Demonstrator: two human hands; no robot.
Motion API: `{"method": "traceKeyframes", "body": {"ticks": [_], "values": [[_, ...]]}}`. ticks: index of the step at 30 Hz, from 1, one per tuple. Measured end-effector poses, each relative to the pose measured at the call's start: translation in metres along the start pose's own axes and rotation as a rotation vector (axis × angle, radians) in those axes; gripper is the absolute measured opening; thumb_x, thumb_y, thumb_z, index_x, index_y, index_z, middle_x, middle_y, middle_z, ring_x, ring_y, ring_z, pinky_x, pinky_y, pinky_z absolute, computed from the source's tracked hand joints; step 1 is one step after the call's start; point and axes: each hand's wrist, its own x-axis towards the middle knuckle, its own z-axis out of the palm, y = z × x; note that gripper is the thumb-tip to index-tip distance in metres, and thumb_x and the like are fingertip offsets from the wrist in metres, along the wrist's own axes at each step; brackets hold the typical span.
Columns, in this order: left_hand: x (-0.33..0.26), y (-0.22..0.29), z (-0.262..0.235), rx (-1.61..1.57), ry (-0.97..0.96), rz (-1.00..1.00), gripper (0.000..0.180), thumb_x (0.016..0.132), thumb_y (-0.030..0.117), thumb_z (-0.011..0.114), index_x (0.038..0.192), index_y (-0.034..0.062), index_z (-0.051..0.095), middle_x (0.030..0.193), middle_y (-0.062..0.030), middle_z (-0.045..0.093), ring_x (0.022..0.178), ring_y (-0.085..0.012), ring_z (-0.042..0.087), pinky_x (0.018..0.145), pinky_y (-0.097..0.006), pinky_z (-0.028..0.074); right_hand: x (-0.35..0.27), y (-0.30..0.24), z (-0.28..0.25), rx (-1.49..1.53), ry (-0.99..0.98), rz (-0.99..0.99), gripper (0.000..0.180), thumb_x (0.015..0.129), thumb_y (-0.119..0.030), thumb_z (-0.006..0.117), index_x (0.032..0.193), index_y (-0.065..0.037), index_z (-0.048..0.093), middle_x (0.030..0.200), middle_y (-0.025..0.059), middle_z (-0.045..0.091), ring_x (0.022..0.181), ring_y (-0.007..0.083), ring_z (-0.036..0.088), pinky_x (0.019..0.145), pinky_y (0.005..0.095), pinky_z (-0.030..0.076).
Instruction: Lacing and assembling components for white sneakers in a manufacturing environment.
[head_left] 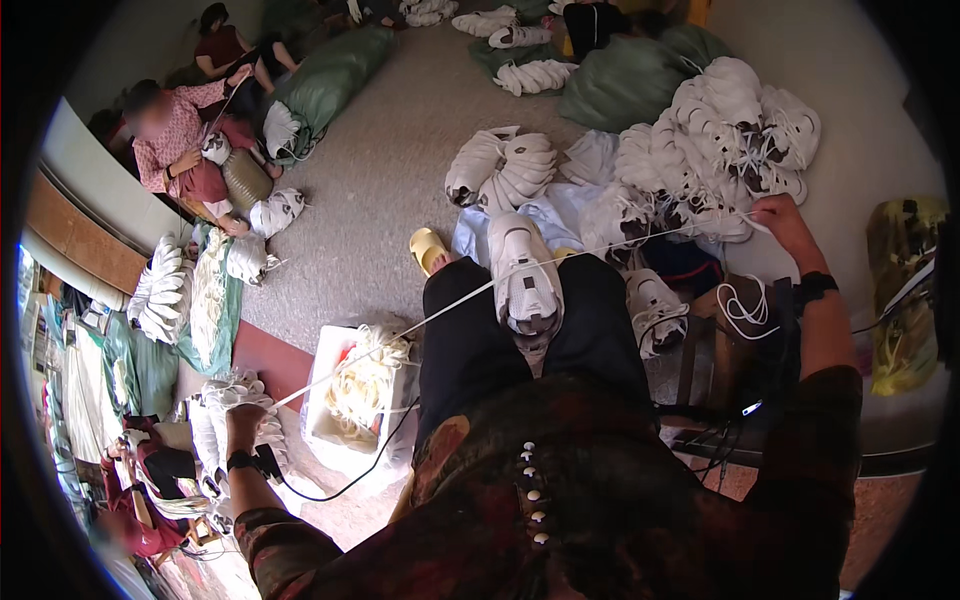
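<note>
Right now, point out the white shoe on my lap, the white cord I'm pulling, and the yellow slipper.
white shoe (525, 275), head view, on its upper.
white cord (600, 250), head view, on its taut middle stretch.
yellow slipper (428, 248), head view, on its strap.

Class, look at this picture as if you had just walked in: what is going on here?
A seated person holds a white shoe between the knees and pulls a long white cord taut through it, left hand and right hand stretched wide apart. Heaps of white shoes lie on the floor. Another seated person handles a shoe nearby.
</note>
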Motion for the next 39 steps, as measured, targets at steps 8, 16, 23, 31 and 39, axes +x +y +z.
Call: {"method": "traceKeyframes", "body": {"ticks": [8,16,23,31,39], "values": [[-0.037,0.03,0.0,-0.506,0.033,-0.332,0.013,0.068,0.01,0.072,0.07,-0.0006,0.065,0.065,-0.0076,0.062,0.059,-0.016,0.055,0.058,-0.031,0.044,-0.028,0.036,-0.109,-0.021,0.075,0.364,0.011,0.072,-0.01,0.063,0.066,-0.001,0.062,0.055,-0.0029,0.051,0.049,0.0054,0.043,0.045,0.022,0.034],[0.018,0.085,0.055,-0.947,-0.095,-0.508,0.015,0.08,0.017,0.065,0.076,0.0024,0.061,0.054,0.0025,0.048,0.043,-0.0077,0.042,0.041,-0.025,0.035,-0.033,0.144,-0.133,-0.827,0.101,-0.305,0.011,0.068,-0.01,0.066,0.066,0.0,0.06,0.051,0.0087,0.053,0.049,0.0234,0.053,0.05,0.0318,0.043],[0.045,0.34,0.008,-1.639,-0.554,0.009,0.012,0.084,0.017,0.06,0.081,0.0052,0.057,0.065,0.0008,0.052,0.055,-0.0087,0.049,0.047,-0.02,0.038,0.028,-0.075,0.142,0.745,-0.556,0.455,0.022,0.082,-0.021,0.059,0.068,-0.005,0.056,0.056,0.0023,0.051,0.042,0.0081,0.042,0.038,0.0211,0.03],[0.085,0.482,-0.01,-1.066,-0.459,0.464,0.012,0.081,0.012,0.061,0.084,0.0006,0.061,0.071,-0.0012,0.058,0.058,-0.009,0.051,0.054,-0.022,0.042,0.042,-0.144,0.298,0.113,-0.141,-0.624,0.02,0.077,-0.013,0.055,0.061,-0.001,0.058,0.058,0.0072,0.058,0.051,0.014,0.053,0.052,0.0278,0.044],[0.087,0.489,0.009,-1.055,-0.298,0.47,0.011,0.08,0.01,0.061,0.077,0.0,0.057,0.066,0.0004,0.052,0.058,-0.0076,0.048,0.054,-0.024,0.042,0.032,-0.143,0.308,1.043,-0.166,0.431,0.011,0.075,-0.005,0.062,0.066,0.0,0.058,0.056,0.0047,0.055,0.047,0.0107,0.047,0.043,0.0247,0.038]]}}
